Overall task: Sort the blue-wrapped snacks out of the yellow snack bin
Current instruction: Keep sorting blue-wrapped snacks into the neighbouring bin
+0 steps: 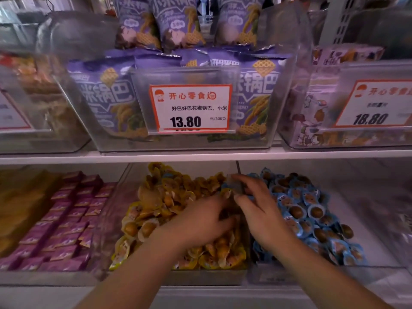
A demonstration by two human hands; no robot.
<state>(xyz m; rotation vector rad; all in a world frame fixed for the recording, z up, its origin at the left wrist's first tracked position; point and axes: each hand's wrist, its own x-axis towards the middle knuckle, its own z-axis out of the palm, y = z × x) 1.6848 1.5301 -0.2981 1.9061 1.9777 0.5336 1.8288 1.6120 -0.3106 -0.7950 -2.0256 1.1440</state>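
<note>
The clear bin of yellow-wrapped snacks [165, 197] sits mid lower shelf, and the bin of blue-wrapped snacks [312, 210] stands directly to its right. My left hand [200, 221] is in the yellow bin at its right side, fingers curled down into the pile; what they hold is hidden. My right hand [256, 204] hovers over the clear wall between the two bins, its thumb and fingers stretched left. One blue-wrapped snack [225, 190] lies at the yellow pile's right edge, just off my right fingertips; I cannot tell if they touch it.
A bin of purple boxed snacks [66, 219] sits left of the yellow bin. The white shelf board [200, 155] runs above, carrying a clear bin of purple bags [111, 103] with a price tag [189, 108]. More bins flank it on both sides.
</note>
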